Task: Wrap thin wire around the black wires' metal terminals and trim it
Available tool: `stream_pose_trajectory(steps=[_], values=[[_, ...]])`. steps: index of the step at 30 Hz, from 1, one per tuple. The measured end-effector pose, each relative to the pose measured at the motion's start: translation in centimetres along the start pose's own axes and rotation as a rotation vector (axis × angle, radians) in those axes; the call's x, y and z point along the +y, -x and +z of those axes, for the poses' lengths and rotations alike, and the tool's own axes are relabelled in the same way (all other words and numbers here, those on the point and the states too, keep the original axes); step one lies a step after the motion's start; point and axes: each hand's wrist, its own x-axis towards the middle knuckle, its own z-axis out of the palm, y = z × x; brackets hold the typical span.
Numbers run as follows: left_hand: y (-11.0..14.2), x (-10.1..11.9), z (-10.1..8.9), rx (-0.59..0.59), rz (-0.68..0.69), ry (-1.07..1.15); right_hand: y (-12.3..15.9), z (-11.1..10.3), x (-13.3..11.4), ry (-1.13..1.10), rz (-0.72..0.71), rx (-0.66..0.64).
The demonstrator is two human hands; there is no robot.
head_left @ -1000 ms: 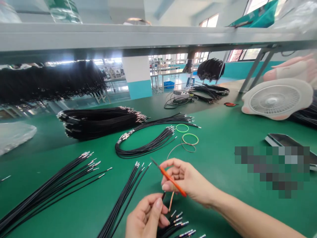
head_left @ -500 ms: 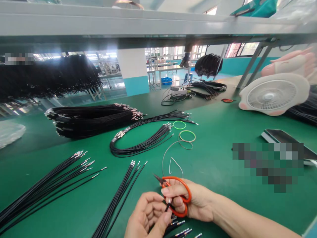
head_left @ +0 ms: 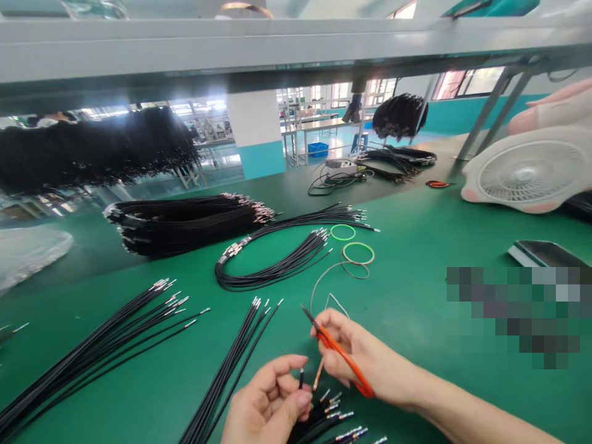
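Pinching a black wire (head_left: 301,378) in the left hand (head_left: 271,401), with a tight grip just under the tip, maybe for holding it still and easy to see. Clutching scissors (head_left: 343,353) by the orange handles in the right hand (head_left: 370,354), with blades turned away from the wire, perhaps against nicks. Having more wires (head_left: 319,418) on the table (head_left: 416,296) close below, likely for quick reach.

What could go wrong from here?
The scissors in the right hand could nick the left hand, given how close they are. The short black cable end might slip from the left fingers. The loose cables below could get bumped out of order.
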Motion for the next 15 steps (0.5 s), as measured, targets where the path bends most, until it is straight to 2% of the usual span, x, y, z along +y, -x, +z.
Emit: stream_pose_trajectory(steps=[5,7,10,15], values=[[-0.1,1.3,0.2,0.031,-0.105,0.140,0.6,-1.2,-1.4,0.772,-0.219,-0.087],[0.0,1.6,0.3,0.038,-0.105,0.133,0.6,-1.6,-1.5,0.971,-0.309,-0.111],[0.1,1.7,0.4,0.046,-0.094,0.104,0.5,-2.0,-1.4,1.101,-0.404,-0.120],[0.3,1.9,0.5,0.045,-0.091,0.083,0.6,-1.8,-1.0,1.183,-0.465,-0.083]])
